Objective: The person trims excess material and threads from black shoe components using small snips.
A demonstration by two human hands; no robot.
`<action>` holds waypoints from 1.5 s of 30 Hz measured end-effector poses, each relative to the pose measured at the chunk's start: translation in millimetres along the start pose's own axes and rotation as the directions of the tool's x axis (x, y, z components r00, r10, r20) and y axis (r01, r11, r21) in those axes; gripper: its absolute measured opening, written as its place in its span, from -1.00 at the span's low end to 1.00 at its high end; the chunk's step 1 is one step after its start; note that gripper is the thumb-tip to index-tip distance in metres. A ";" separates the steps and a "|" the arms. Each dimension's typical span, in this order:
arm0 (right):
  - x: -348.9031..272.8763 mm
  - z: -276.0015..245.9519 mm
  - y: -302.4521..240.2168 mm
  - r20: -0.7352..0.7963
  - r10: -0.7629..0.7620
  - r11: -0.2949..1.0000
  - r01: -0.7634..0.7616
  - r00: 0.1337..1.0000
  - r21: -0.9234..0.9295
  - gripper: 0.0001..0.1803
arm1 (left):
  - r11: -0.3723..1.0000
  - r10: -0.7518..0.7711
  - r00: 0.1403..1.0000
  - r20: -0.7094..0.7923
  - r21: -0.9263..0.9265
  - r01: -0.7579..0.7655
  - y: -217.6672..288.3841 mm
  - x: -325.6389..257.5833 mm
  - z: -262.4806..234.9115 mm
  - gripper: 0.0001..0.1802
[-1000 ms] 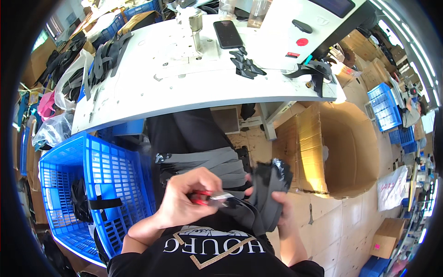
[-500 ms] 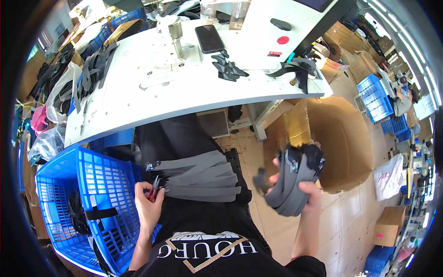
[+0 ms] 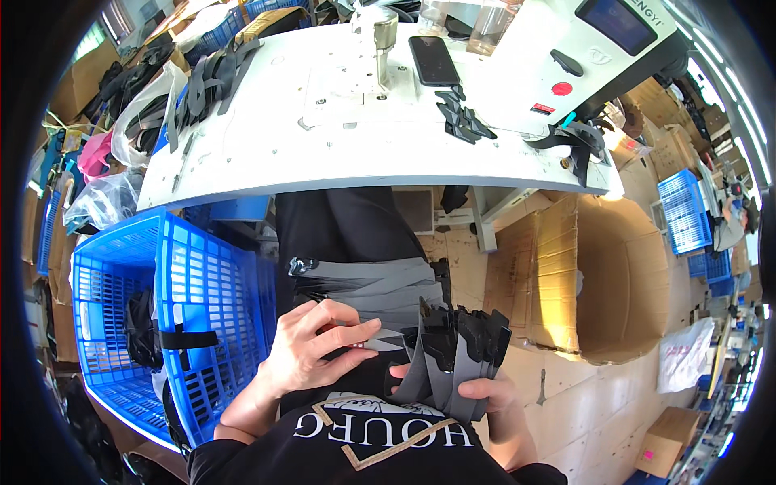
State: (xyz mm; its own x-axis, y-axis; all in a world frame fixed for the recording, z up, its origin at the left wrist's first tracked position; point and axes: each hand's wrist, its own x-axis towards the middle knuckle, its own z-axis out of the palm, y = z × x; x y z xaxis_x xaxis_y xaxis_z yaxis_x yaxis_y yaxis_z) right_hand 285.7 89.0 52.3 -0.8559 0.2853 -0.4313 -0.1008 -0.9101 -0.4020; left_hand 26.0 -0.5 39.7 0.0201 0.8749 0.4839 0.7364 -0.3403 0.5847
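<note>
My left hand (image 3: 317,349) lies on my lap and pinches the end of a grey strap (image 3: 385,343) from the pile of grey straps (image 3: 368,283) spread across my thighs. Just to its right, my right hand (image 3: 487,396) grips from below a thick bundle of grey straps with black ends (image 3: 454,356), held upright against my body. The two hands are close together, almost touching at the bundle's lower edge.
A blue plastic crate (image 3: 194,299) with dark straps inside stands at my left. An open cardboard box (image 3: 622,275) stands at my right. Ahead is a white work table (image 3: 339,137) with a phone (image 3: 434,61), small black pieces (image 3: 465,121) and a white machine (image 3: 590,48).
My left hand has come back from the crate's edge to my lap and onto a strap. My right hand has drawn the bundle in from beside the cardboard box toward my body.
</note>
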 end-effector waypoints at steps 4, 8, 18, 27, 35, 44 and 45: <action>1.7 10.0 -2.9 -0.015 -0.020 0.998 0.019 1.000 -0.053 -0.02 | 0.999 0.034 0.999 0.013 0.029 -0.035 -1.0 4.3 -0.8 -0.52; 3.3 14.8 -4.0 -0.026 -0.030 0.999 0.029 0.999 -0.045 -0.02 | 0.998 0.054 0.998 0.033 0.032 -0.055 -0.7 6.5 -0.8 -0.54; 4.0 17.5 -6.3 0.000 -0.030 0.997 0.030 1.000 -0.072 -0.03 | 0.979 -0.154 0.988 -0.008 -0.136 0.151 -6.9 25.5 -17.1 -0.63; 7.7 20.4 -11.6 0.077 0.026 0.993 -0.017 0.997 -0.113 -0.04 | 0.993 0.045 0.981 0.191 -0.114 -0.023 -14.5 51.1 -22.2 -0.71; 13.1 7.5 -9.6 0.168 0.034 0.983 -0.002 0.985 -0.182 -0.04 | 0.996 -0.008 0.991 0.137 -0.082 0.020 -21.2 45.6 -20.2 -0.74; 11.2 13.5 -9.6 0.118 0.047 0.986 -0.028 0.992 -0.162 -0.02 | 0.476 -0.368 0.767 0.526 -0.602 0.641 -14.9 34.9 11.9 -0.61; 9.3 16.5 -9.6 0.117 0.046 0.986 -0.027 0.992 -0.162 -0.02 | 0.420 -0.346 0.757 0.555 -0.629 0.654 -14.3 36.4 14.5 -0.71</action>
State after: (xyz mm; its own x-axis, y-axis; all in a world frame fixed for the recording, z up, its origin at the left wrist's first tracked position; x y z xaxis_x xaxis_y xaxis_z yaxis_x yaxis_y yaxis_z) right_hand 270.3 95.4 65.5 -0.9130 0.2061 -0.3522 0.0058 -0.8565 -0.5161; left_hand 26.1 41.2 39.5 0.1357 0.9709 -0.1976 -0.1028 0.2121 0.9718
